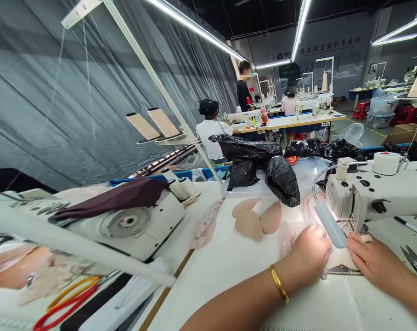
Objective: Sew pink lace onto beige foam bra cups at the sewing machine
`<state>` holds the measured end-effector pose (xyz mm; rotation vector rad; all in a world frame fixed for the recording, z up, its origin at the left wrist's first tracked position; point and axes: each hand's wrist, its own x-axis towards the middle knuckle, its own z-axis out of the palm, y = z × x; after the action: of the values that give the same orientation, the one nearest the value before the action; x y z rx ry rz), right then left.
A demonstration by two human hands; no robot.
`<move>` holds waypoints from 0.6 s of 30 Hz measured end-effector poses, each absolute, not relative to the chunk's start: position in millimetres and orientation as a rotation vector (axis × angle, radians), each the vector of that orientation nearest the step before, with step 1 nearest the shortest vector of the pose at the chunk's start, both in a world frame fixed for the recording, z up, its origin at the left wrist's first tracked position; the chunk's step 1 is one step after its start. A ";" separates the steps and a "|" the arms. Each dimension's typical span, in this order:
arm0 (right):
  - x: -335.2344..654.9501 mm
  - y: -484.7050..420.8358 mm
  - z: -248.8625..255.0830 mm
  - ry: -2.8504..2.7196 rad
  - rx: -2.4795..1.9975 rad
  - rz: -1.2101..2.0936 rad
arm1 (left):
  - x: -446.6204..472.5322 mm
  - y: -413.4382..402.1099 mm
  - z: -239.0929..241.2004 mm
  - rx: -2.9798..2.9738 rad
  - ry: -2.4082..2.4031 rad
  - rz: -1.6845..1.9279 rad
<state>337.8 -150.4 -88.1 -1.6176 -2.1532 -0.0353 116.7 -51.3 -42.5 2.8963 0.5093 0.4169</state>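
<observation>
A white sewing machine point(384, 191) stands at the right, and a small grey lamp point(330, 224) on a bendy metal neck lights its needle area. Pale pink lace fabric point(288, 236) lies beneath the machine head. My left hand point(312, 250), with a gold bangle at its wrist, is closed on this fabric to the left of the needle area. At the right of the lamp, my right hand point(372, 255) has its fingers pressed together on the fabric by the presser foot. The lamp and my fingers hide the needle. Beige rounded pads point(251, 223) lie to the left.
Black plastic bags point(282, 179) are heaped behind the table. Scissors point(415, 259) lie at the far right, red-handled scissors point(69, 305) at lower left. A second machine point(136, 225) and a slanting white thread stand point(160, 87) occupy the left. Other people sit and stand beyond.
</observation>
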 end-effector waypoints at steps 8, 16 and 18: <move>340.0 -148.8 -96.0 -2.147 -1.624 0.000 | 120.0 -52.3 -48.6 2.916 0.603 0.446; 343.6 -147.7 -96.7 -2.144 -1.629 -0.003 | 132.6 -46.1 -45.9 2.984 0.757 0.177; 344.7 -149.8 -94.5 -2.146 -1.574 -0.035 | 129.9 -47.9 -38.6 3.002 0.756 0.090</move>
<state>344.7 -149.8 -94.5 -1.5737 -2.1464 -0.0353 129.9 -47.9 -38.6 3.0019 0.7555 0.0901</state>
